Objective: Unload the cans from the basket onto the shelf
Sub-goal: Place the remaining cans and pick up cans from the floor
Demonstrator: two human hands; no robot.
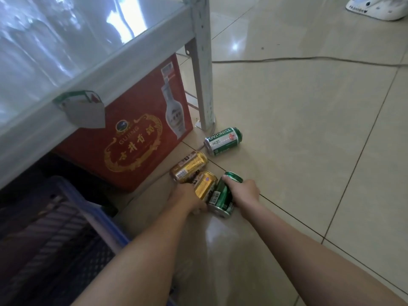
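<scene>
A red carton (136, 138) printed with gold lettering and a white bottle stands on the beige tiled floor (298, 133) at centre left, a grey face mask (85, 111) hanging just beside its upper left corner, while a thin dark cable (309, 59) crosses the tiles at upper right below a white shoe (377, 7) in the top right corner.

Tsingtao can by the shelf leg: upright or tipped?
Tipped. The Tsingtao can lies on its side on the floor tiles, its round ends facing sideways and the lettering running along its length. Neither hand touches it.

Four cans (205, 173) on floor (298, 151), right of box (132, 140); basket (55, 228) left, under shelf (88, 62).
</scene>
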